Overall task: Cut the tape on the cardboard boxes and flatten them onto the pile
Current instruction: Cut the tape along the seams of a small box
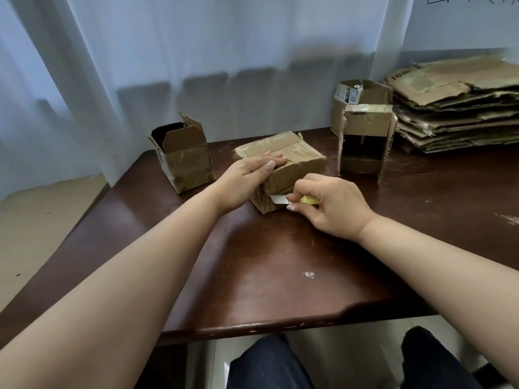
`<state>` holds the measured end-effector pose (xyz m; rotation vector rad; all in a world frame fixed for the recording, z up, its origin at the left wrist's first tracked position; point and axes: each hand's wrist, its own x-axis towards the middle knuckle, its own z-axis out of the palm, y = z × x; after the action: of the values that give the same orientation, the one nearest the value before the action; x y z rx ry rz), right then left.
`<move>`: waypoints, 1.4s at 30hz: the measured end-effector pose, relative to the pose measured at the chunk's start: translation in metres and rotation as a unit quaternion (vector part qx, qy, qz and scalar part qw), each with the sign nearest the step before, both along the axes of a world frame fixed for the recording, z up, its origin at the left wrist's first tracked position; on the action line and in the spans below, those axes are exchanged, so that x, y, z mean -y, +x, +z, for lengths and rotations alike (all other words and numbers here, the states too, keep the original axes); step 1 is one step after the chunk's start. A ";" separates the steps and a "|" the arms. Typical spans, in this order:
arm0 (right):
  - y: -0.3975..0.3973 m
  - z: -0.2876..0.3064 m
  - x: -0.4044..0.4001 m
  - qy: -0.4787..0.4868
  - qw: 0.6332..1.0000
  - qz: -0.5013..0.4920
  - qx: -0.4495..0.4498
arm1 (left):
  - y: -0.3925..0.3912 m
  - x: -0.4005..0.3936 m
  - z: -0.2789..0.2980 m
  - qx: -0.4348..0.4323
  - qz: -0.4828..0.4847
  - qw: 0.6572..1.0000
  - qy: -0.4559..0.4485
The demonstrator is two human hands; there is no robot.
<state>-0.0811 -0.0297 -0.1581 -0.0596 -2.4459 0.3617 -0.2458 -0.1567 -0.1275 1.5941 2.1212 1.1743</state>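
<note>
open box, left point(184, 155): standing upright near the table point(252, 276) edge, flaps up, untouched.
left hand point(247, 175): lying flat on the taped box point(283, 161), fingers straight and together, pressing it down.
taped box: sitting mid-table; looking light, dented, likely giving under pressure, so bracing near the seam is wise.
right hand point(328, 204): pinching a yellow utility knife point(295, 200), blade meeting the box's near face.
pile point(460, 105): flattened cardboard stacking far right, two open boxes beside it.
</note>
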 end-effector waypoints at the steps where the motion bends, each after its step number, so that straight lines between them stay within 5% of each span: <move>1: 0.000 0.000 0.000 0.002 1.000 0.001 0.000 | 0.000 0.000 0.000 0.003 -0.001 1.000 0.001; 14: -0.003 -0.001 0.006 0.023 0.999 0.012 -0.040 | 0.004 0.000 0.002 -0.007 0.008 1.000 -0.002; 22: -0.001 -0.009 0.008 0.072 0.994 -0.039 -0.066 | 0.005 0.002 0.001 -0.083 0.005 0.997 -0.005; 42: 0.058 -0.004 -0.049 -0.052 0.964 -0.252 0.060 | 0.007 0.001 0.010 -0.054 0.004 0.998 -0.038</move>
<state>-0.0236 0.0190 -0.1620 -0.7527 -2.4163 0.2600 -0.2392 -0.1580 -0.1172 1.6518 2.2131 1.0168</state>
